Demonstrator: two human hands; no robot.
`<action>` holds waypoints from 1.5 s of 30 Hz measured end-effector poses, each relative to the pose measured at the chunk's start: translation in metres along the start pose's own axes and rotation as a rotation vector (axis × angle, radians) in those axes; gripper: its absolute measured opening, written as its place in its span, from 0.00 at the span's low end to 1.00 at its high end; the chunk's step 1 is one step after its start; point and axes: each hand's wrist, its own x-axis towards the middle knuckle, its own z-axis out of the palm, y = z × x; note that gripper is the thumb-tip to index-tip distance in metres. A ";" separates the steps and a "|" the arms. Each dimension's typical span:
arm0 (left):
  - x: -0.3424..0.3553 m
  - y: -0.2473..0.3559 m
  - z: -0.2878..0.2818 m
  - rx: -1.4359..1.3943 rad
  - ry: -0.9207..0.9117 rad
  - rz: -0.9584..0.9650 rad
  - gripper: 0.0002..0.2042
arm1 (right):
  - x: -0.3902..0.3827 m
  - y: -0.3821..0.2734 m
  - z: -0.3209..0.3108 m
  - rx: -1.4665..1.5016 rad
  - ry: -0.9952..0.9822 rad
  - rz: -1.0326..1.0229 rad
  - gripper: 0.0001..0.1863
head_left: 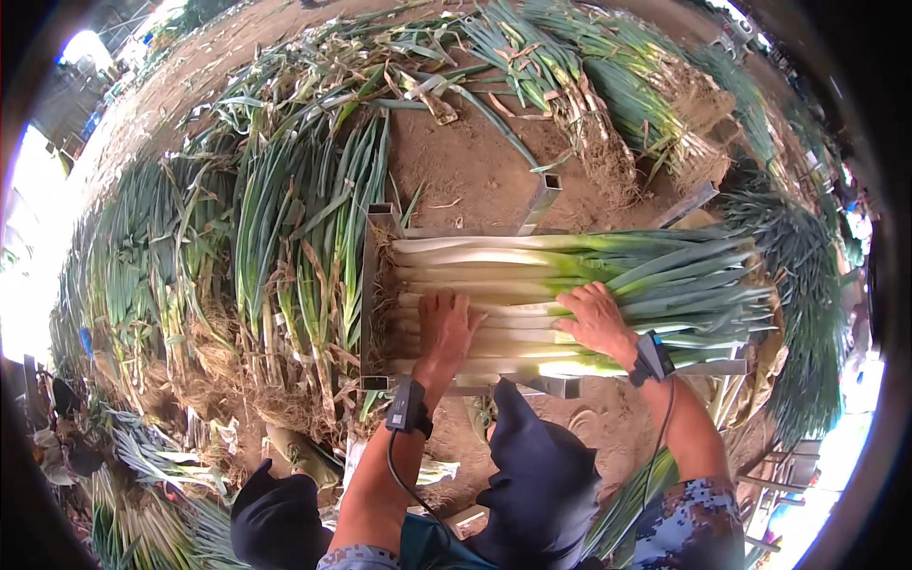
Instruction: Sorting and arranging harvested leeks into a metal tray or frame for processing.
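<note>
A metal rack [373, 294] holds several leeks [494, 243] laid side by side, white ends to the left and green leaves to the right. My left hand [446, 328] lies on the white stalks near their left ends, fingers extended and slightly bent. On the pale-to-green middle of the row rests my right hand [594, 323], fingers apart over the stalks. Each wrist wears a dark strapped device with a cable. Dry root fibres sit along the rack's left end.
Untrimmed leeks [275, 237] lie in rows to the left, with more bundles [646, 114] at the back and a dark green pile [798, 285] at the right. The rack's metal legs [540, 199] stand on bare dirt [451, 171]. More leeks [142, 513] lie at lower left.
</note>
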 end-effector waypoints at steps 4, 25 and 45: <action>0.002 0.002 -0.005 0.006 -0.038 -0.008 0.17 | 0.021 0.008 -0.005 0.094 -0.097 0.046 0.16; 0.001 0.009 -0.012 -0.022 -0.064 0.006 0.16 | 0.118 -0.017 0.042 -0.229 -0.277 -0.142 0.07; -0.001 0.008 -0.001 -0.012 -0.110 -0.025 0.15 | 0.103 -0.040 0.057 -0.086 -0.034 -0.040 0.07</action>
